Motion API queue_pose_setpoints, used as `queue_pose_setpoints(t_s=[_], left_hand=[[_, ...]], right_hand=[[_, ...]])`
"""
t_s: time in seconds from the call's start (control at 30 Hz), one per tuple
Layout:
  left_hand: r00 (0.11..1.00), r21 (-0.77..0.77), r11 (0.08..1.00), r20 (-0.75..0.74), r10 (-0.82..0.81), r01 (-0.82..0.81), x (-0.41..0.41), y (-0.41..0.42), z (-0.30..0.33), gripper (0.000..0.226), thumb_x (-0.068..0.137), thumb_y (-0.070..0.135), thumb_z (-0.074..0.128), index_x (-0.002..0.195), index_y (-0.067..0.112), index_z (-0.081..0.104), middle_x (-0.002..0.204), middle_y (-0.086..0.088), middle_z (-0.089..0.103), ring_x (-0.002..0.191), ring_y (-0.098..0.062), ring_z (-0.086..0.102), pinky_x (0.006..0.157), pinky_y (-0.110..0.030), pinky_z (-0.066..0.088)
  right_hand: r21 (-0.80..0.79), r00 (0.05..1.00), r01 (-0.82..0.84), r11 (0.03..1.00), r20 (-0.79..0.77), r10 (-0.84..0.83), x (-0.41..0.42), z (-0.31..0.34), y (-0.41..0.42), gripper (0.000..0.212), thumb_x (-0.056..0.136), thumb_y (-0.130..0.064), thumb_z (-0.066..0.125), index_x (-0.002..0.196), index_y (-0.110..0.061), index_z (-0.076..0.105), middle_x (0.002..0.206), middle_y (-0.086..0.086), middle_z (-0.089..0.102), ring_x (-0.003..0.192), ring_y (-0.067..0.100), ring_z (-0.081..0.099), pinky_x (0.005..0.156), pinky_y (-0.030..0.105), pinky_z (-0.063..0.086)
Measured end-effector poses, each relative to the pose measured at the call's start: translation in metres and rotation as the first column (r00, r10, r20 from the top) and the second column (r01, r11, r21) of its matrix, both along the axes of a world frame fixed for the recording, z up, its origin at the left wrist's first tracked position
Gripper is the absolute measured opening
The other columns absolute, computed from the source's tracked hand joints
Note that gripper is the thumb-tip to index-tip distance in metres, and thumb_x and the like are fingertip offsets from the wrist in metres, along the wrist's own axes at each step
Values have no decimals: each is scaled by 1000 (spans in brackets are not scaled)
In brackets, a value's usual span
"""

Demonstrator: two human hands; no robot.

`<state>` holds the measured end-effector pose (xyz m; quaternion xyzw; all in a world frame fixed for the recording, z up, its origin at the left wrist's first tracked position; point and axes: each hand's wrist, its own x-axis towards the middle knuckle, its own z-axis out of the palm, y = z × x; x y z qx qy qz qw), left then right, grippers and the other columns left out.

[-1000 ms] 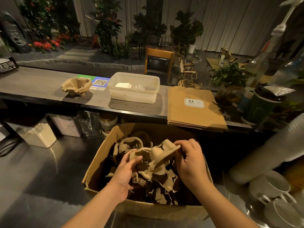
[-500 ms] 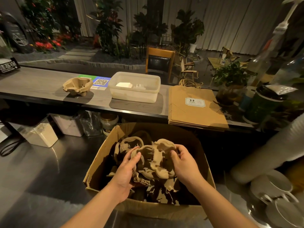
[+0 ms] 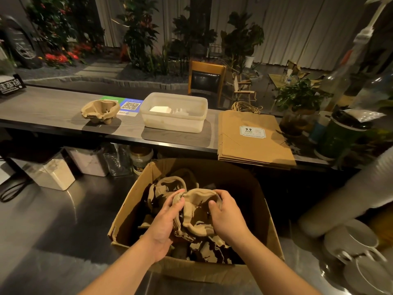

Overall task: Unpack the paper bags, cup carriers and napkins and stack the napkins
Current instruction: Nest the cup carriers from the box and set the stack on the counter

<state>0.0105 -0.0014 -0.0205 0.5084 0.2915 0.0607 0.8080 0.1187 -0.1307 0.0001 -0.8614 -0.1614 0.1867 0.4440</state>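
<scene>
An open cardboard box (image 3: 270,228) stands on the steel counter right in front of me, filled with several brown pulp cup carriers. Both hands are inside it around one bundle of carriers (image 3: 197,213). My left hand (image 3: 165,222) grips the bundle's left edge; my right hand (image 3: 227,218) grips its right side, fingers curled over the rim. On the wooden shelf behind sit a small stack of carriers (image 3: 98,110), a translucent tub (image 3: 174,122) with white napkins (image 3: 160,109) in it, and flat paper bags (image 3: 253,139).
Jars and containers (image 3: 53,173) stand under the shelf at left. White cups (image 3: 353,243) and a tall sleeve of cups (image 3: 348,196) crowd the right. Potted plants (image 3: 297,99), a green cup (image 3: 338,137) and bottles fill the shelf's right end. A black cable (image 3: 12,190) lies far left.
The carrier bundle has turned from tilted up to lying flatter and lower in the box. My right hand slid down to its right rim, and my left hand closed further onto its left edge.
</scene>
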Motion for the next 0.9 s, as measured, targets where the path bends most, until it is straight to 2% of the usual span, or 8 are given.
queue_pose_setpoints(t_s=[0.07, 0.2, 0.33, 0.47, 0.53, 0.67, 0.83, 0.9], left_hand=[[1000, 13, 1000, -14, -4, 4, 0, 0, 2, 49, 81, 65, 57, 128, 54, 62, 129, 9, 69, 127, -22, 56, 116, -58, 37], [998, -19, 1000, -52, 19, -20, 1, 4, 3, 59, 84, 71, 52, 134, 44, 64, 129, 0, 73, 124, -28, 64, 103, -51, 51], [995, -54, 998, -96, -24, 19, 2, 5, 6, 58, 82, 74, 52, 123, 39, 74, 124, -5, 75, 122, -31, 66, 108, -53, 48], [992, -87, 994, -100, -74, 65, 4, 0, 11, 52, 84, 69, 49, 119, 41, 75, 122, -7, 76, 120, -33, 67, 109, -57, 48], [991, -91, 993, -106, -82, 72, 6, -1, 13, 52, 82, 70, 51, 116, 41, 77, 120, -8, 76, 119, -34, 67, 109, -58, 48], [990, -97, 993, -118, -72, 61, 8, -2, 13, 63, 78, 74, 55, 123, 35, 74, 119, -11, 76, 118, -35, 68, 109, -57, 49], [995, -94, 992, -54, -86, 81, 5, -5, 14, 68, 71, 70, 70, 126, 31, 69, 120, -11, 76, 116, -35, 69, 95, -52, 56], [994, -77, 992, -13, -105, 104, 4, -5, 12, 71, 67, 72, 83, 126, 35, 70, 125, -10, 74, 120, -34, 67, 101, -55, 54]], right_hand=[[32, 1000, 12, 999, -29, -11, 1, 4, 0, 38, 105, -26, 52, 143, -29, 48, 135, -9, 57, 120, 8, 56, 99, 29, 52], [99, 999, 2, 995, -38, 1, 8, 13, -6, 33, 103, -24, 56, 136, -31, 56, 121, -16, 63, 114, 5, 59, 97, 28, 52], [123, 997, -80, 989, -4, 82, 13, 24, -7, 27, 103, -20, 56, 124, -36, 62, 112, -19, 65, 109, 4, 62, 98, 33, 56], [78, 982, -182, 980, 62, 178, 14, 29, -3, 31, 103, -19, 56, 125, -39, 62, 120, -18, 62, 114, 4, 59, 100, 32, 55], [37, 969, -224, 974, 119, 218, 13, 30, -1, 31, 103, -20, 57, 126, -40, 61, 125, -18, 57, 117, 4, 55, 100, 27, 53], [16, 943, -293, 956, 170, 286, 10, 30, 0, 29, 102, -23, 59, 126, -38, 62, 115, -19, 51, 108, 1, 53, 81, 11, 49], [-32, 927, -314, 949, 205, 314, 12, 21, 0, 34, 101, -26, 61, 130, -43, 60, 115, -19, 45, 114, 4, 46, 98, 19, 46], [-57, 918, -328, 943, 215, 332, 11, 18, 1, 36, 101, -26, 60, 133, -42, 59, 117, -18, 44, 116, 4, 44, 100, 20, 44]])
